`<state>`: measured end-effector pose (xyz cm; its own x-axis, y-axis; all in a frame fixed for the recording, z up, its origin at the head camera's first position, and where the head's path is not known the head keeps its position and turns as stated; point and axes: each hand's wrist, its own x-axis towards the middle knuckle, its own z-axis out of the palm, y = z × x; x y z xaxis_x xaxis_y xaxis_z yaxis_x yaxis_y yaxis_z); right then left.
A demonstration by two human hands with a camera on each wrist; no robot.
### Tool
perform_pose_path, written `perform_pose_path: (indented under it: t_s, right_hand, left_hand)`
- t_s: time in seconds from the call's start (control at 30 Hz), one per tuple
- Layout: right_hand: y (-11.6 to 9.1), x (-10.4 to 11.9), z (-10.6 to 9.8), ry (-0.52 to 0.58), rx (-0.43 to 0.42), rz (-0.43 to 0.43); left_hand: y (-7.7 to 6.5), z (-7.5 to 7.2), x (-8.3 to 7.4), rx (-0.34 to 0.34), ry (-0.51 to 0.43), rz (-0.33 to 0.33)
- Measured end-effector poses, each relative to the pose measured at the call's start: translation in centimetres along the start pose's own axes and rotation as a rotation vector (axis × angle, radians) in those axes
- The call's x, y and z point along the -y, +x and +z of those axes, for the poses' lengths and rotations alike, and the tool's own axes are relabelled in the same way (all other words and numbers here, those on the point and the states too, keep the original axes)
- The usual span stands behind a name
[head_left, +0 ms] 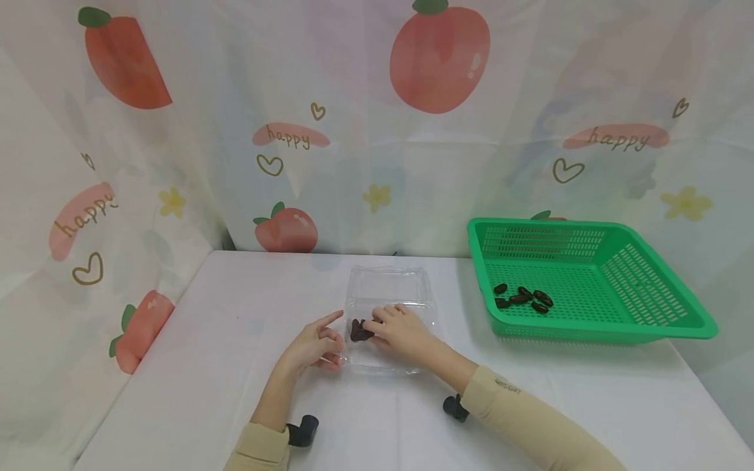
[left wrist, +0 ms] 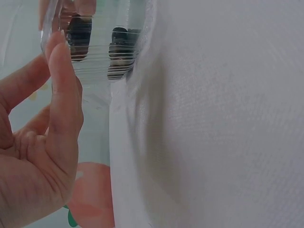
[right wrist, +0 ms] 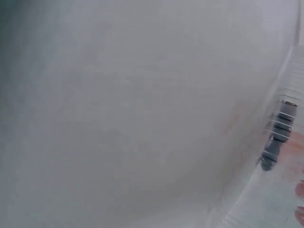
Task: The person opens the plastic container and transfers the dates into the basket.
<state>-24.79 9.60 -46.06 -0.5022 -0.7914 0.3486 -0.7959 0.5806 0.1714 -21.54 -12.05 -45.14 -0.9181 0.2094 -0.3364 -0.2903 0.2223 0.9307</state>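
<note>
A clear plastic clamshell box (head_left: 383, 360) lies with its lid folded back on the white table. Several dark brown dates (head_left: 357, 330) sit at the left inside it; through the ribbed wall they show as dark lumps (left wrist: 121, 52). My right hand (head_left: 406, 332) reaches over the box and pinches a dark date (left wrist: 80, 37) above the others; its fingers partly hide it in the head view. At the box's left side, my left hand (head_left: 314, 347) touches the wall with fairly straight fingers (left wrist: 64, 90). The right wrist view mostly shows tabletop, with dates (right wrist: 278, 135) behind clear plastic.
A green perforated basket (head_left: 665, 281) stands at the right back of the table, with several more dates (head_left: 520, 299) at its left side. A fruit-print curtain (head_left: 353, 170) hangs behind the table and along its left.
</note>
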Motion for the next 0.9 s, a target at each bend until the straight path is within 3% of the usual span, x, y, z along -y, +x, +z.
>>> perform_pose_path:
  t_s: [0.17, 0.47, 0.9]
  right_hand:
    - [-0.3, -0.6, -0.8, -0.037, -0.024, 0.019]
    - [-1.7, -2.5, -2.6, -0.074, -0.17, 0.041]
    - [-4.4, -6.4, -5.8, -0.07, -0.219, 0.197]
  left_hand:
    - [-0.1, 0.0, -0.1, 0.0, 0.005, 0.0]
    - [0.0, 0.0, -0.1, 0.002, 0.008, 0.001]
    - [-0.2, 0.0, -0.3, 0.003, 0.017, 0.004]
